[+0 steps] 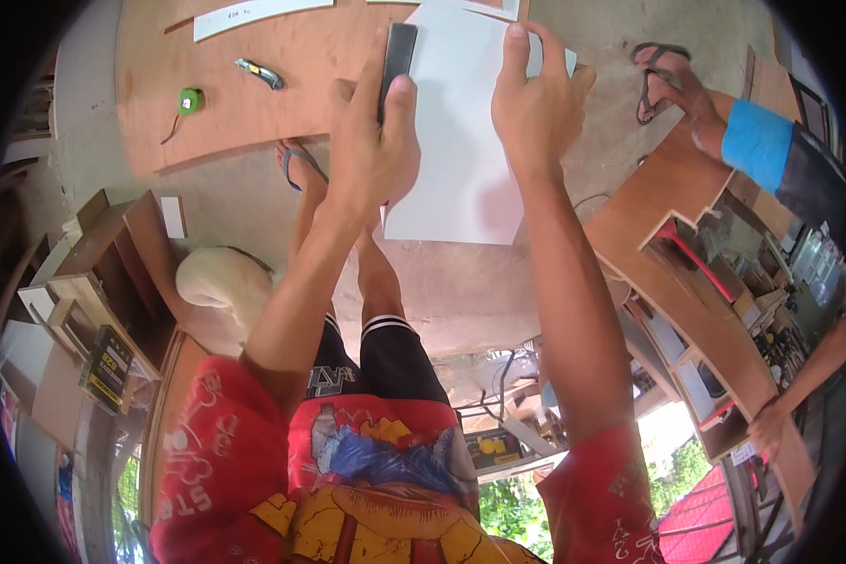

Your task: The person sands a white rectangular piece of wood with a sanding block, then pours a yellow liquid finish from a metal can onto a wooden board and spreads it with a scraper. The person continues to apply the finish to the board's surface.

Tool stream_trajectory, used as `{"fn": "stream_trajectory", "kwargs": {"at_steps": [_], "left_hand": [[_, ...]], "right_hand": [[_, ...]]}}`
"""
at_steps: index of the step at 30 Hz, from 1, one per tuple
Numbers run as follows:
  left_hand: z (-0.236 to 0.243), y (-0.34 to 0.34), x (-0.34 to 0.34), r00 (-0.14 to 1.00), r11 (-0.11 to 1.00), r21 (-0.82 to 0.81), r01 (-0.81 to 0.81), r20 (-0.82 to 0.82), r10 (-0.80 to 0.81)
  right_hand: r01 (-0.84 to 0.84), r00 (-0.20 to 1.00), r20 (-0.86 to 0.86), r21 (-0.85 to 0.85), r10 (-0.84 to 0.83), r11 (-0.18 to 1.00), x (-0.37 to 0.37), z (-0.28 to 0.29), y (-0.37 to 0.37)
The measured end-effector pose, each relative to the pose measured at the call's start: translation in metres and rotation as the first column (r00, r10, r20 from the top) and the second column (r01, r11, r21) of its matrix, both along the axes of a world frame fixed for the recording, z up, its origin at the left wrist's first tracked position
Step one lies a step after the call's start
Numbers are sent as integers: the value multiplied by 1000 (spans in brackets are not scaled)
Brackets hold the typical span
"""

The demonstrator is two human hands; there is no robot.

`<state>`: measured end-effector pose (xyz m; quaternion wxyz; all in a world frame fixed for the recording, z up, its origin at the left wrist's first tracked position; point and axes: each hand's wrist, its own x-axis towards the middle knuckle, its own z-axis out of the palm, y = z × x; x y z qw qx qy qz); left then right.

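My left hand (371, 141) pinches a dark block (398, 56); right hand (534, 103) fingers spread on the white sheet (461, 160). Risk: sheet slides beneath fingertips.

Bright, even daylight; soft shadows only. Strong fisheye bending and black vignette at rim. Slight blur toward edges; centre reasonably sharp.

Your one camera sits on your head and looks down, close over your arms. It sees the white sheet (461, 132) and the floor (470, 291) below you.
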<state>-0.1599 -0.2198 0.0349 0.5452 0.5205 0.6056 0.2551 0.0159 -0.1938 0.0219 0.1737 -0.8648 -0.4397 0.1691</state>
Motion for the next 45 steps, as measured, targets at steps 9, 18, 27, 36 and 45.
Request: {"fn": "stream_trajectory", "kwargs": {"at_steps": [9,18,27,36,45], "left_hand": [[-21,-15,0,993,940,335,70,-112,-34],[-5,-121,-53,976,943,285,174,-175,-127],[19,79,-91,908,884,212,416,-140,-394],[17,231,34,272,240,201,950,-150,-950],[7,216,126,220,198,183,963,-108,-970]], "right_hand": [[-83,955,293,96,51,992,10,-13,1],[83,976,181,203,-120,976,5,-10,-4],[169,963,212,13,-168,986,-8,2,-34],[273,938,228,-19,-262,962,-19,0,-30],[310,939,181,-72,-293,948,-24,2,-27]]}}
